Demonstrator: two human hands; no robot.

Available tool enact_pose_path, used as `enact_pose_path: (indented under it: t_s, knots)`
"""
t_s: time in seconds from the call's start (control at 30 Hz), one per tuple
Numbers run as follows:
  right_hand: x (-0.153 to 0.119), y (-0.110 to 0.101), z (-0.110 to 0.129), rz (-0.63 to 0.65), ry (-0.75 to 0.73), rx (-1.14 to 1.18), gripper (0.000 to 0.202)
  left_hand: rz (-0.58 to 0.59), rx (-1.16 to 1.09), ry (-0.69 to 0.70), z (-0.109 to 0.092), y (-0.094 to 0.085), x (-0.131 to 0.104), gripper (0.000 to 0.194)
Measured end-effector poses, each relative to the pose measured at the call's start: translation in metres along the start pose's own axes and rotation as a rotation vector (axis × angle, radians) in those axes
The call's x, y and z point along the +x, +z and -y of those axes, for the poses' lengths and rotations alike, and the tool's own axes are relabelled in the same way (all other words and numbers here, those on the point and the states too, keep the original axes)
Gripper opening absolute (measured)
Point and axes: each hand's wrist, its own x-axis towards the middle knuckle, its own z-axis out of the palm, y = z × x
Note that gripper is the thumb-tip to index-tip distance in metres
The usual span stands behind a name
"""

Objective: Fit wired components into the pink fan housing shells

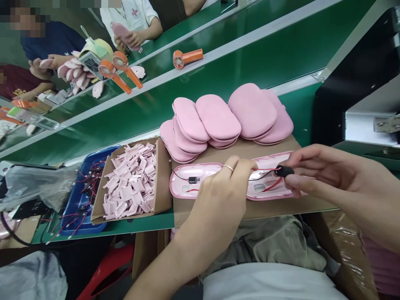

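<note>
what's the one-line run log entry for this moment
left hand: steadies pink shell | right hand: pinches black part on wires | box of pink clips: left of shell

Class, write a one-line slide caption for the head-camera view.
Left hand steadies an open pink shell while right hand pinches a small black wired part above it.
</note>
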Motion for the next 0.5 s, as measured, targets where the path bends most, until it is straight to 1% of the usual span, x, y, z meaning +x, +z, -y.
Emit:
enact_pose_path:
  t_s: [0.07,0.13,0.17,0.23,0.3,0.33,0.4,0.43,0.5]
  knots:
    - [0.004,-0.005,-0.002,0.124,0.137,0.139,0.051,-0.023,-0.023,0.011,0.004,0.003,0.001,0.031]
    - [0.007,-0.010,-0.005,0.207,0.200,0.162,0.051,-0.031,-0.086,0.021,0.007,0.004,0.002,0.029]
    - [0.008,-0.013,-0.007,0.226,0.208,0.132,0.050,-0.032,-0.127,0.023,0.008,0.005,0.002,0.027]
    - [0.011,-0.016,-0.008,0.204,0.184,0.030,0.050,-0.037,-0.202,0.022,0.011,0.004,0.003,0.026]
    - [0.013,-0.016,-0.006,0.181,0.159,-0.034,0.056,-0.040,-0.224,0.017,0.013,0.003,0.002,0.025]
    - [0.013,-0.015,-0.003,0.202,0.159,-0.028,0.059,-0.041,-0.210,0.020,0.013,0.003,0.002,0.024]
    - [0.014,-0.010,0.001,0.314,0.189,0.039,0.060,-0.045,-0.167,0.041,0.013,0.003,0.001,0.021]
    - [0.013,-0.007,0.002,0.385,0.210,0.079,0.057,-0.047,-0.156,0.056,0.013,0.002,0.001,0.021]
    - [0.010,-0.001,0.001,0.468,0.241,0.137,0.049,-0.041,-0.170,0.082,0.012,0.001,0.002,0.023]
